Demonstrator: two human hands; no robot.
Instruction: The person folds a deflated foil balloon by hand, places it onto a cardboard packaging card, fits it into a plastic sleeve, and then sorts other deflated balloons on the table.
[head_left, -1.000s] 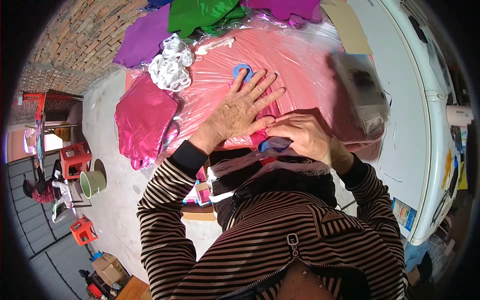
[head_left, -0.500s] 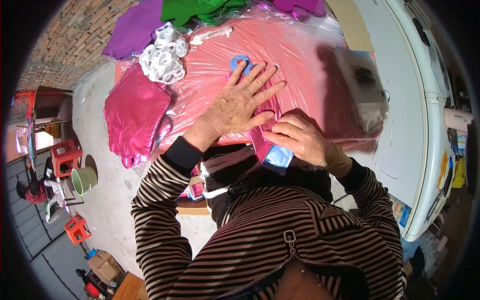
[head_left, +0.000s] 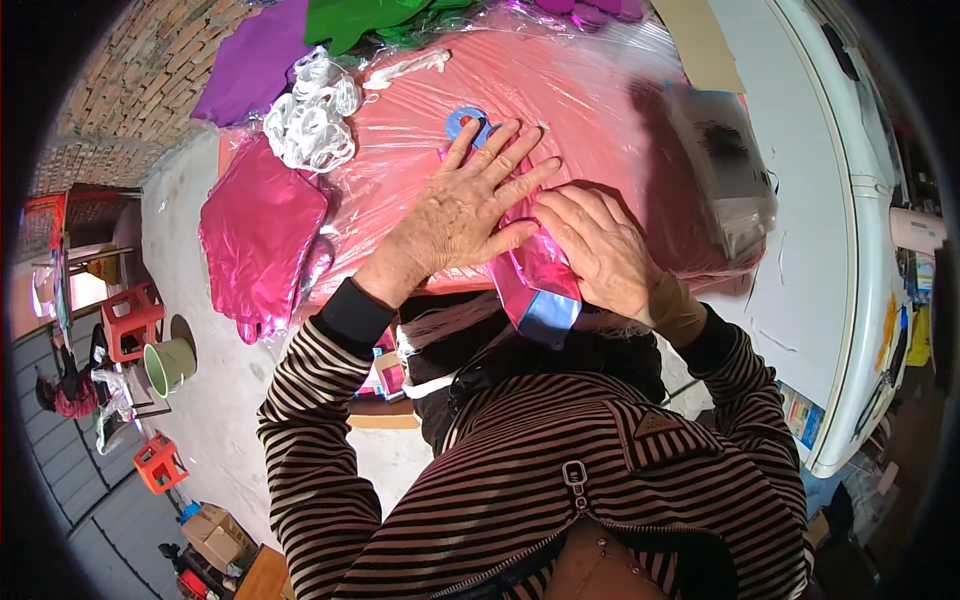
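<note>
Head cam: R hand (head_left: 602,247) higher on pink foil (head_left: 541,264) vs prev.

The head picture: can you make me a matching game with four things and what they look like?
Things:
1. Foil strip
2. Stringy bundle
3. Bucket
4. Left hand

Looks:
A. Pale green
B. Palm down, fingers spread
C. Pink with a blue end
D. White

Right pairs: 1-C, 2-D, 3-A, 4-B.

A pale green bucket (head_left: 178,366) stands beside a red stool (head_left: 132,319).
</note>
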